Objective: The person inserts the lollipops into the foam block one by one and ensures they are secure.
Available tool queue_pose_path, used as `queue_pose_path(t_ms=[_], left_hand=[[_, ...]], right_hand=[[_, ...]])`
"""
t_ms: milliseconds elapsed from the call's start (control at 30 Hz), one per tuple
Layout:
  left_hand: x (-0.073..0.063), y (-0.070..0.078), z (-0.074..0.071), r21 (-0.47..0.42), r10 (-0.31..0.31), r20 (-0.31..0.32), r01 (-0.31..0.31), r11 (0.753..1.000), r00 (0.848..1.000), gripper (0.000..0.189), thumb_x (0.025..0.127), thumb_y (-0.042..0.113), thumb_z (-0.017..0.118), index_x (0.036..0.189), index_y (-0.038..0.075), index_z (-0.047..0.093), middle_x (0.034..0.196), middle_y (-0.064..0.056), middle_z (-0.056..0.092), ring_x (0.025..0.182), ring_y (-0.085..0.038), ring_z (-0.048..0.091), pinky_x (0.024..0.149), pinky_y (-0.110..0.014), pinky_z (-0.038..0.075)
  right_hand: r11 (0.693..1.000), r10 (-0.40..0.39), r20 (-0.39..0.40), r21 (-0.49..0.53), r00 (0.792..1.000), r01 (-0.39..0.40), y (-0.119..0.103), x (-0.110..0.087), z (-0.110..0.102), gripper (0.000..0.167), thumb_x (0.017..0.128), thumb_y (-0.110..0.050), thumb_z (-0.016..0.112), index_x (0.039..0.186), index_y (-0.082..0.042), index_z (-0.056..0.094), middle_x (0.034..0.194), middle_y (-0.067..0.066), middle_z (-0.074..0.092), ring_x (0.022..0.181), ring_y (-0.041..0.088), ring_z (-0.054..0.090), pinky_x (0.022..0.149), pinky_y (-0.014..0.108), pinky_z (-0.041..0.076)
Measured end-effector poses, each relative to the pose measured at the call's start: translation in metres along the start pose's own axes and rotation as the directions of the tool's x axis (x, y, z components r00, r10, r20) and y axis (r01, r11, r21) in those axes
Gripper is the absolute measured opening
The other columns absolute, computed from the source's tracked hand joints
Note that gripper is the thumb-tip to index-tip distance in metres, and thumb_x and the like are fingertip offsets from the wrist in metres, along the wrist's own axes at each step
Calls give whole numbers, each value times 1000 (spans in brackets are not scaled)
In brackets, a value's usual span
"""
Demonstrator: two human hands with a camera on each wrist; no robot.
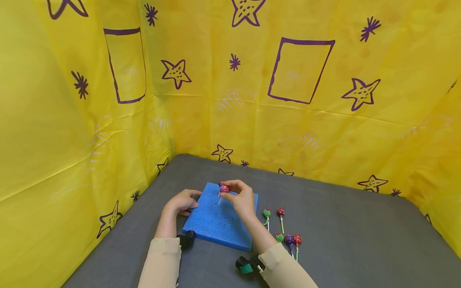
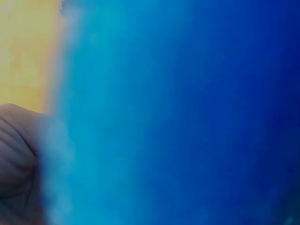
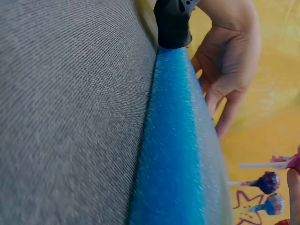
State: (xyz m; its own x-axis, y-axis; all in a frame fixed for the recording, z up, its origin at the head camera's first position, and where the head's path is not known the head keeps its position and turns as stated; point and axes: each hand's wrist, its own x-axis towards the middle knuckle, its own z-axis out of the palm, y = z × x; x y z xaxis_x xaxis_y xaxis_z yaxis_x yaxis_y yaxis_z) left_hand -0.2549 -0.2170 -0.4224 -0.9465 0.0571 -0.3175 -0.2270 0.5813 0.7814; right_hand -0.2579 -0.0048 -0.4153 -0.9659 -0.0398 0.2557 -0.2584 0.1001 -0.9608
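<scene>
A blue foam board [image 1: 216,224] dotted with small holes lies on the table. Above its far part, my right hand [image 1: 242,196] pinches a pink-red wrapped lollipop [image 1: 224,189], white stick pointing down at the board. Close behind it, a dark purple lollipop [image 3: 268,183] and a blue one [image 3: 274,204] stand on their sticks at the board's far side. My left hand [image 1: 183,201] rests against the board's left edge, fingers loosely bent. Blurred blue foam fills most of the left wrist view, with part of a hand [image 2: 16,159] at its left.
Right of the board lie several lollipops: a green one [image 1: 266,213], a red one [image 1: 281,212], another green one [image 1: 279,237], a purple one [image 1: 289,240] and another red one [image 1: 297,239]. Yellow printed cloth [image 1: 216,120] walls the grey table [image 1: 345,240] behind and at the sides.
</scene>
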Motion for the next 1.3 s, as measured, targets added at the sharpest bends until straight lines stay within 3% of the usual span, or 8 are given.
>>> queue_pose_path(t_ms=[167, 567, 733, 800, 967, 1033, 1300], left_hand=[[-1, 1, 0, -7, 13, 3, -12, 1000, 1000, 50, 95, 3, 55, 144, 3, 48, 73, -2, 45, 70, -17, 50, 64, -30, 52], [0, 2, -1, 23, 15, 13, -15, 1000, 1000, 51, 94, 3, 55, 144, 3, 48, 87, -8, 53, 79, -21, 55, 67, -33, 56], [1, 1, -1, 18, 1, 14, -2, 1000, 1000, 51, 94, 4, 55, 144, 4, 47, 91, -10, 55, 81, -22, 56, 69, -34, 57], [1, 1, -1, 16, -5, 11, 5, 1000, 1000, 50, 94, 5, 55, 144, 4, 48, 92, -10, 55, 82, -22, 56, 69, -34, 57], [0, 0, -1, 16, -3, 10, 3, 1000, 1000, 50, 94, 4, 54, 144, 3, 47, 91, -11, 54, 81, -23, 55, 69, -35, 57], [0, 0, -2, 12, -4, 9, 4, 1000, 1000, 50, 94, 4, 54, 144, 3, 47, 90, -10, 54, 81, -23, 55, 69, -35, 57], [1, 0, -2, 3, -19, 14, 19, 1000, 1000, 50, 95, 4, 53, 145, 5, 47, 94, -11, 54, 84, -22, 55, 71, -35, 57]], right_hand=[[1000, 0, -29, -21, 1000, 0, 4, 1, 6, 28, 74, -2, 83, 100, -9, 76, 108, 11, 76, 98, 24, 72, 73, 20, 58], [999, 11, -51, -33, 999, -13, 12, 3, 13, 28, 75, 3, 81, 100, -10, 76, 107, 11, 76, 96, 24, 71, 72, 18, 57], [999, 17, -42, -26, 999, -18, 12, 3, 15, 28, 74, 4, 80, 99, -8, 76, 108, 12, 75, 97, 24, 71, 79, 31, 61], [999, 12, -45, -43, 999, -14, 12, 3, 16, 28, 74, 3, 81, 99, -9, 76, 107, 11, 76, 96, 23, 72, 88, 36, 59], [998, 8, -40, -68, 999, -11, 13, 2, 17, 27, 73, 0, 83, 98, -10, 76, 106, 9, 76, 95, 23, 72, 85, 27, 58], [998, 7, -37, -63, 999, -9, 13, 2, 17, 27, 73, 1, 82, 98, -9, 76, 107, 10, 76, 95, 23, 72, 76, 23, 59], [992, -7, -33, -123, 999, 3, 16, 1, 18, 26, 73, 0, 83, 97, -8, 76, 101, 12, 76, 93, 23, 71, 74, 19, 56]])
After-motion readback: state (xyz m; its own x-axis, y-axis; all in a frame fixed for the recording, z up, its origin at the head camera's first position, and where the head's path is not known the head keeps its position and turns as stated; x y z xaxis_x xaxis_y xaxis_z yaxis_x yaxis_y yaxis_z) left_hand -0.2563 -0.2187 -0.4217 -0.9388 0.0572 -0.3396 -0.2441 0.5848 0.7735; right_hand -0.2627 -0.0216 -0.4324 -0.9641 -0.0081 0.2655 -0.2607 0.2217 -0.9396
